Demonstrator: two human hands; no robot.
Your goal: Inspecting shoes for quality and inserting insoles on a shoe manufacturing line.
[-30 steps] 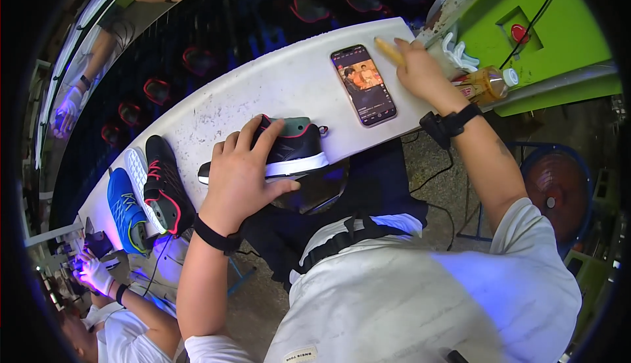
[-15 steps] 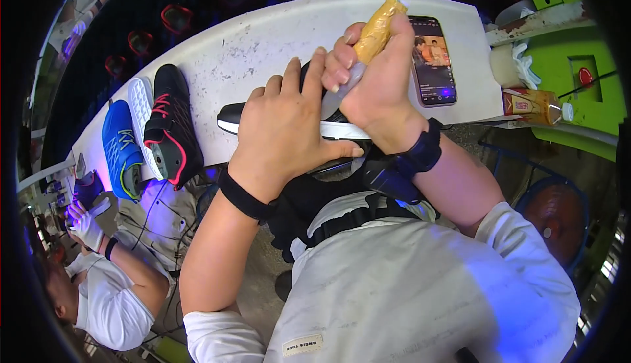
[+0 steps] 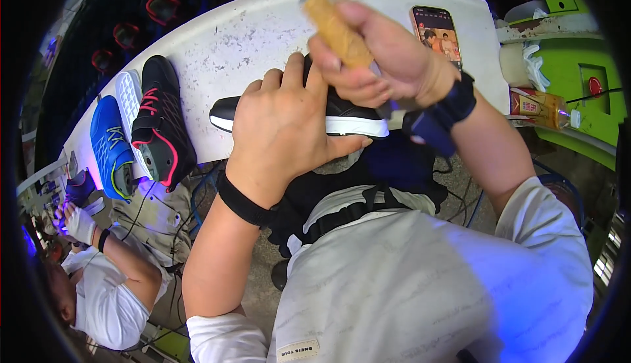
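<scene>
A black shoe with a white sole (image 3: 355, 127) lies sideways at the near edge of the white table. My left hand (image 3: 279, 126) is spread over its middle and holds it, with the thumb against the sole edge. My right hand (image 3: 388, 51) is closed round a tool handle wrapped in yellow tape (image 3: 338, 34). The handle's end points up and left, slightly blurred by motion; the tool's working end is hidden by my hand, just above the shoe's right end.
At the table's left stand a blue shoe (image 3: 110, 143), a white sole (image 3: 129, 90) and a black shoe with red laces (image 3: 161, 123). A phone (image 3: 439, 38) lies at the right, near a drink bottle (image 3: 539, 109) and green machinery (image 3: 572, 67). Another person (image 3: 108, 291) works at lower left.
My right hand has turned, so the yellow handle swings from up-right to up-left, and the pale part below it is now hidden. My left hand stays on the shoe.
</scene>
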